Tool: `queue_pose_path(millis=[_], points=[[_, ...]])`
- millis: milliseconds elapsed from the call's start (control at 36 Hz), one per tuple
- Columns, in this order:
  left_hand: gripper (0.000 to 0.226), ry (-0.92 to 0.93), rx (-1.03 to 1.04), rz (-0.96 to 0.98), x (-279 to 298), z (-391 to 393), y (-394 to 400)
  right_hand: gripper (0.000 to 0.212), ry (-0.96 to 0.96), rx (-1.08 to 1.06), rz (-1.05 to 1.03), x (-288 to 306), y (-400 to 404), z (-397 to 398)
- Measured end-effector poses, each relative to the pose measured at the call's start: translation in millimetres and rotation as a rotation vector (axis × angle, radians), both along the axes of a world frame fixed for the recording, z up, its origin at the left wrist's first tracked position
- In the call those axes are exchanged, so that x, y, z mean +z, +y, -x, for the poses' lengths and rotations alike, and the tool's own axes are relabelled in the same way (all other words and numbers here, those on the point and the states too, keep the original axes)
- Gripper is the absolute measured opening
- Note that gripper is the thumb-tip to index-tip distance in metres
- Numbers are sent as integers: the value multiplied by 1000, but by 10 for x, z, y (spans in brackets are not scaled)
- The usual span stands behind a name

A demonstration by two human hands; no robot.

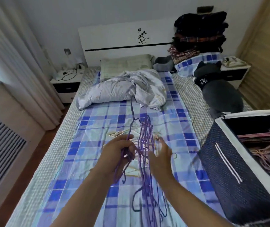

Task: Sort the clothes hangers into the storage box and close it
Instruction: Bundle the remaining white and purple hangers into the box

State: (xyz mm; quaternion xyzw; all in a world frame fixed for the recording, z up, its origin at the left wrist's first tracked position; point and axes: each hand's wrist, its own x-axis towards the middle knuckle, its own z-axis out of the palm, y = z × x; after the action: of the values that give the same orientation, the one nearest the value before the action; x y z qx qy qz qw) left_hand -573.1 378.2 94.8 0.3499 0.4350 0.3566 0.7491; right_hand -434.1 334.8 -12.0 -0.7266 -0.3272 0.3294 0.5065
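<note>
Head view over a bed (pixel 88 126) spread with a blue plaid sheet. Nearest, a bundle of purple hangers (pixel 145 161) hangs edge-on between the two forearms, its lower ends blurred and cut off by the frame's bottom edge. The left hand (pixel 120 151) has its fingers curled round several purple wires of the bundle and grips them; the right hand (pixel 161 157) sits just beside the bundle with fingers straight and slightly spread, motion-blurred, so whether it touches the wires cannot be told. Under the hands a few pale hangers (pixel 121 133) lie flat on the sheet, largely hidden. At right, the dark storage box (pixel 229 169) stands on the bed, lid open, cropped by the right edge; it holds a layer of pink, purple and pale hangers (pixel 268 148). Farther off lie a crumpled grey duvet (pixel 122 87), a green pillow (pixel 126 63), a grey plush cat (pixel 219 89) and a stack of folded clothes (pixel 199 35) against the white headboard (pixel 124 40)
</note>
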Motion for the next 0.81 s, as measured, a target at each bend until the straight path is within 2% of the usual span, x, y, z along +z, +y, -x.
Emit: queue_pose_path(millis=[28, 56, 83, 139, 167, 250, 278, 306, 361, 389, 472, 500, 611, 694, 806], points=[[24, -15, 5, 15, -63, -14, -4, 54, 226, 76, 77, -114, -78, 115], [21, -16, 4, 28, -126, -24, -15, 45, 319, 179, 136, -218, -162, 203], [18, -3, -2, 41, -196, -29, -31, 34, 328, 251, 171, -305, -245, 278], [15, 39, -10, 58, -347, -19, -81, 22, 321, 262, 217, -452, -392, 327], [15, 51, -7, 65, -419, -1, -111, 22, 362, 280, 229, -510, -463, 324], [19, 32, 56, 113, -599, 91, -226, 40, 792, 435, 387, -633, -741, 367], [21, 20, 89, 128, -651, 137, -262, 45, 882, 480, 415, -646, -814, 410], [23, 12, 121, 136, -686, 181, -286, 52, 892, 530, 436, -655, -854, 438], [24, -12, 162, 132, -729, 257, -298, 62, 780, 604, 440, -671, -848, 474], [23, -26, 170, 126, -732, 287, -291, 57, 691, 627, 434, -642, -817, 479], [19, -50, 192, 106, -700, 348, -262, 18, 412, 601, 388, -585, -751, 503], [19, -59, 207, 94, -686, 371, -250, 18, 383, 555, 361, -600, -742, 514], [19, -43, 304, 32, -661, 442, -156, 29, 476, 287, 354, -594, -653, 467], [19, -61, 377, 11, -641, 479, -14, 29, 508, 90, 367, -618, -586, 258], [16, -84, 400, -5, -604, 521, 176, 29, 564, -202, 273, -660, -660, -163]])
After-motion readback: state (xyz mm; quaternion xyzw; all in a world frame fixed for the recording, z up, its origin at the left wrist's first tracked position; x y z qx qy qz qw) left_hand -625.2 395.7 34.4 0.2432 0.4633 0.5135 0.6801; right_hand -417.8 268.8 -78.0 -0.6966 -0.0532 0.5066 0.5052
